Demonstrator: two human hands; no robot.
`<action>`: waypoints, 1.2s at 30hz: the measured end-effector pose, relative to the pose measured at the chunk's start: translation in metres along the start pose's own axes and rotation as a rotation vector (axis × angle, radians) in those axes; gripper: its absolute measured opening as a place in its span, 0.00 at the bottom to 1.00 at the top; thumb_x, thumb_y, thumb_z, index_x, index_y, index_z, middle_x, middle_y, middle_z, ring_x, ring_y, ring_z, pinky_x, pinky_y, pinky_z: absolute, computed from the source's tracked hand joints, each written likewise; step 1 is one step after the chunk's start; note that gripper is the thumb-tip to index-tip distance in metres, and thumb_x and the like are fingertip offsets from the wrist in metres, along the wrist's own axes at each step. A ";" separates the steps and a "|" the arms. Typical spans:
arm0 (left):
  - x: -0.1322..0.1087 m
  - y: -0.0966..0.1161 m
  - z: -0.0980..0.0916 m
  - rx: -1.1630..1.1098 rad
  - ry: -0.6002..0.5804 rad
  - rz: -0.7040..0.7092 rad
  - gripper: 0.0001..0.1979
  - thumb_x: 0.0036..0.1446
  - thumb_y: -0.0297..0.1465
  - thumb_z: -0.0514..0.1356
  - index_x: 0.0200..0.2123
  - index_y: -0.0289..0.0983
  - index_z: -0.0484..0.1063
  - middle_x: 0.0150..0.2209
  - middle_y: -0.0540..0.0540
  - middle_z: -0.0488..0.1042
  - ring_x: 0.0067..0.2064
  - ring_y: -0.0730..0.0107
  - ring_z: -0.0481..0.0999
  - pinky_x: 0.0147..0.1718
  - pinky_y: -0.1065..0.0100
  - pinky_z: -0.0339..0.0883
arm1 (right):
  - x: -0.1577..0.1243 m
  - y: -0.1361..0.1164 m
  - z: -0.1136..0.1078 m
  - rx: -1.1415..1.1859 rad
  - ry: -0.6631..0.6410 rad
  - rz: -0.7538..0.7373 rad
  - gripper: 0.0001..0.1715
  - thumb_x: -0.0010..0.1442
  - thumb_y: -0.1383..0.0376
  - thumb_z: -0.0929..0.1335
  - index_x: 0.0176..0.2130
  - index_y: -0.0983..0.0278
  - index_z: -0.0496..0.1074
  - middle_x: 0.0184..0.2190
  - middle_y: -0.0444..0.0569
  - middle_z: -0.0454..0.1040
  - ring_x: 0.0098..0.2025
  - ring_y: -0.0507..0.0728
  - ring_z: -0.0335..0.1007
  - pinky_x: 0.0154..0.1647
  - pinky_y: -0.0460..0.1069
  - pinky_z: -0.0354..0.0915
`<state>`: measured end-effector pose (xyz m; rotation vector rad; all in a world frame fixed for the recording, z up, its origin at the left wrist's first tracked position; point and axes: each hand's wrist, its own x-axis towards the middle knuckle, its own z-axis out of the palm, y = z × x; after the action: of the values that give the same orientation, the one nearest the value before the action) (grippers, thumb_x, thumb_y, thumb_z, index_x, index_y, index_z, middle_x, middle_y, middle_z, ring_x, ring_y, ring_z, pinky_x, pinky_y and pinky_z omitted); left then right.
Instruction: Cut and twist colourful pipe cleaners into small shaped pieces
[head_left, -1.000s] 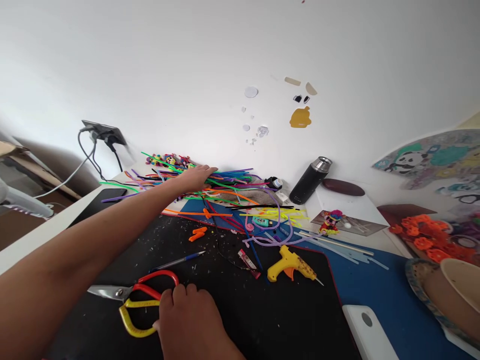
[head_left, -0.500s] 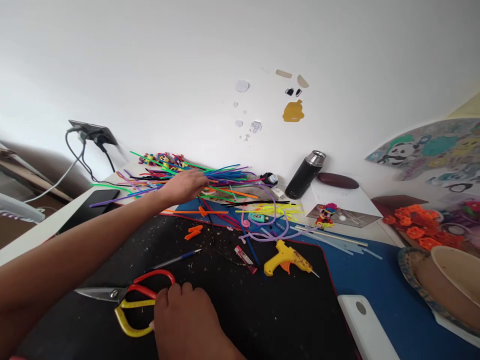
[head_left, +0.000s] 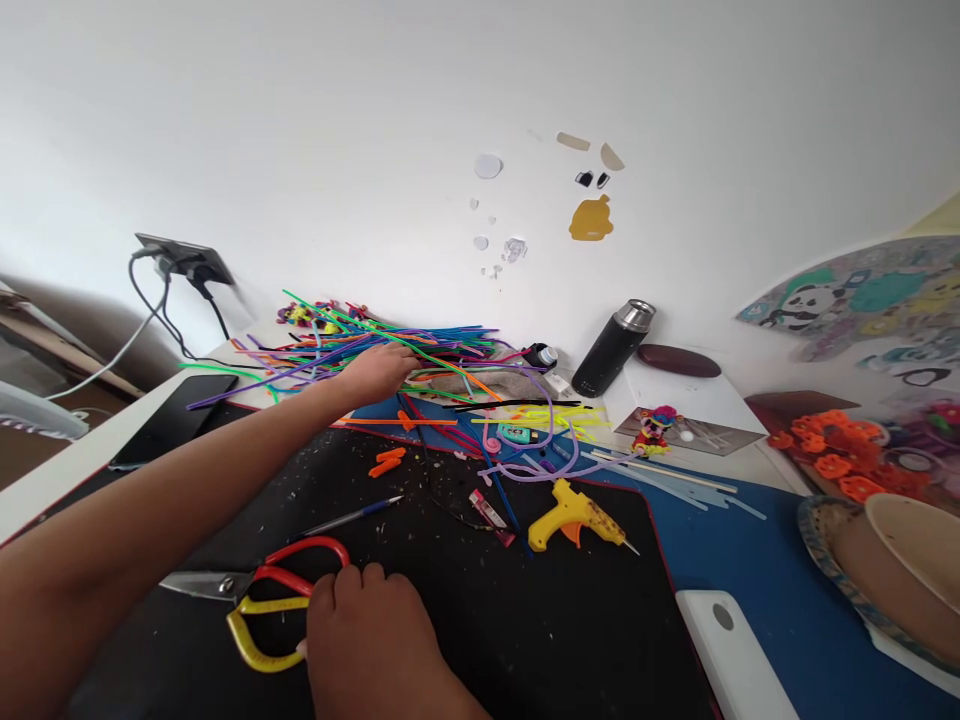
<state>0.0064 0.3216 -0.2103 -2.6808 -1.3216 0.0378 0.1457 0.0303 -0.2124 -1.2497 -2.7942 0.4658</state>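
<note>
My left hand (head_left: 379, 370) reaches into a heap of coloured pipe cleaners (head_left: 450, 340) by the wall. Its fingers curl down among the stems, and the fingertips are hidden. In front of me, my right hand (head_left: 375, 640) is closed in a loose fist on the black mat (head_left: 525, 620). The fist lies against the handle ends of large scissors (head_left: 270, 605), one handle red and one yellow. The blades point left. A pale tip shows under this fist, but what it holds is hidden.
A yellow glue gun (head_left: 577, 518) and a pen (head_left: 349, 515) lie on the mat, with orange bent pieces (head_left: 387, 462) behind. Farther back stand a black flask (head_left: 611, 350) and a small figure (head_left: 654, 430). A white device (head_left: 735, 650) and a bowl (head_left: 915, 550) are at right.
The pipe cleaners have shifted under my left hand, with green and purple stems now lying at other angles across the heap. My right hand has stayed in place.
</note>
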 end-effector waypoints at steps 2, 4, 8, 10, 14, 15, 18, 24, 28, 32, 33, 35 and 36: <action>0.003 0.004 0.001 0.011 -0.007 -0.034 0.21 0.69 0.29 0.50 0.55 0.40 0.80 0.53 0.38 0.80 0.55 0.54 0.77 0.54 0.59 0.69 | 0.000 0.000 0.000 0.007 0.002 -0.001 0.17 0.69 0.64 0.70 0.54 0.72 0.73 0.41 0.60 0.79 0.37 0.63 0.76 0.30 0.55 0.75; 0.006 0.007 0.002 0.021 -0.010 -0.061 0.19 0.70 0.31 0.50 0.53 0.39 0.80 0.51 0.36 0.80 0.54 0.52 0.77 0.52 0.58 0.70 | 0.000 0.000 0.001 0.005 0.001 0.000 0.18 0.69 0.64 0.70 0.54 0.72 0.73 0.41 0.60 0.79 0.37 0.63 0.75 0.30 0.55 0.75; 0.012 0.014 0.002 0.045 -0.014 -0.100 0.17 0.69 0.33 0.54 0.47 0.36 0.82 0.49 0.33 0.78 0.55 0.48 0.76 0.51 0.57 0.69 | 0.000 0.000 0.002 0.000 0.000 0.000 0.17 0.69 0.65 0.69 0.54 0.72 0.72 0.41 0.60 0.79 0.37 0.63 0.76 0.31 0.55 0.75; 0.013 0.015 0.001 0.050 -0.016 -0.112 0.16 0.69 0.33 0.55 0.46 0.35 0.83 0.48 0.32 0.78 0.54 0.48 0.76 0.50 0.58 0.68 | 0.001 0.000 0.002 0.010 -0.014 0.001 0.18 0.68 0.64 0.70 0.54 0.72 0.73 0.42 0.60 0.79 0.38 0.63 0.76 0.31 0.56 0.76; 0.011 0.012 -0.011 0.052 -0.011 -0.123 0.17 0.70 0.33 0.52 0.45 0.36 0.82 0.47 0.34 0.79 0.51 0.50 0.78 0.47 0.59 0.68 | 0.002 -0.001 0.003 0.019 -0.030 0.006 0.21 0.69 0.62 0.70 0.55 0.73 0.73 0.43 0.61 0.79 0.38 0.64 0.76 0.31 0.56 0.76; 0.009 0.010 -0.015 0.054 -0.008 -0.125 0.18 0.70 0.34 0.52 0.45 0.36 0.82 0.47 0.34 0.79 0.51 0.50 0.78 0.46 0.59 0.68 | 0.002 -0.001 0.003 0.018 -0.024 0.003 0.21 0.69 0.63 0.69 0.56 0.74 0.72 0.43 0.61 0.79 0.38 0.64 0.76 0.31 0.56 0.76; 0.003 0.005 -0.035 0.075 0.019 -0.142 0.19 0.70 0.37 0.51 0.44 0.36 0.82 0.48 0.36 0.80 0.51 0.49 0.79 0.45 0.59 0.68 | 0.001 -0.002 0.003 0.005 -0.009 0.007 0.19 0.69 0.65 0.69 0.56 0.74 0.72 0.43 0.61 0.79 0.39 0.64 0.76 0.32 0.56 0.76; -0.025 -0.003 -0.078 0.068 0.011 -0.289 0.21 0.69 0.41 0.49 0.46 0.40 0.81 0.43 0.40 0.84 0.45 0.49 0.81 0.41 0.60 0.67 | 0.000 -0.002 0.000 -0.004 -0.006 0.000 0.18 0.69 0.65 0.69 0.54 0.73 0.73 0.42 0.61 0.79 0.38 0.63 0.77 0.31 0.55 0.75; -0.051 -0.016 -0.089 -0.046 -0.057 -0.428 0.22 0.69 0.45 0.50 0.49 0.42 0.79 0.40 0.43 0.84 0.40 0.53 0.80 0.36 0.63 0.65 | -0.001 -0.001 0.002 0.000 0.034 -0.007 0.18 0.69 0.64 0.69 0.54 0.73 0.73 0.41 0.60 0.79 0.38 0.63 0.76 0.31 0.55 0.75; -0.078 -0.032 -0.095 -0.241 -0.195 -0.375 0.22 0.64 0.48 0.51 0.39 0.40 0.79 0.35 0.46 0.81 0.37 0.59 0.76 0.38 0.65 0.65 | 0.000 0.001 0.004 0.002 0.040 -0.002 0.20 0.69 0.63 0.70 0.55 0.74 0.73 0.42 0.60 0.78 0.38 0.63 0.76 0.31 0.55 0.76; -0.085 -0.034 -0.097 -0.309 -0.230 -0.358 0.22 0.62 0.50 0.52 0.35 0.40 0.77 0.32 0.47 0.80 0.36 0.61 0.75 0.38 0.66 0.66 | 0.000 0.001 0.003 0.000 0.037 -0.006 0.20 0.69 0.63 0.70 0.55 0.74 0.73 0.42 0.60 0.78 0.38 0.63 0.77 0.31 0.55 0.76; -0.098 -0.037 -0.103 -0.464 -0.228 -0.357 0.24 0.59 0.55 0.52 0.29 0.41 0.74 0.29 0.49 0.79 0.34 0.63 0.74 0.40 0.66 0.68 | -0.001 0.000 0.001 0.002 0.037 -0.015 0.19 0.70 0.63 0.69 0.55 0.75 0.73 0.42 0.60 0.78 0.39 0.64 0.77 0.31 0.55 0.76; -0.103 -0.037 -0.105 -0.547 -0.186 -0.373 0.25 0.59 0.56 0.52 0.29 0.42 0.73 0.29 0.49 0.79 0.34 0.63 0.74 0.41 0.66 0.69 | -0.001 0.000 0.000 0.002 0.038 -0.022 0.19 0.70 0.64 0.68 0.55 0.75 0.72 0.41 0.60 0.78 0.39 0.64 0.77 0.31 0.55 0.76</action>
<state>-0.0765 0.2495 -0.1052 -2.8366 -2.1406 -0.1411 0.1469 0.0295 -0.2124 -1.2136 -2.7720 0.4383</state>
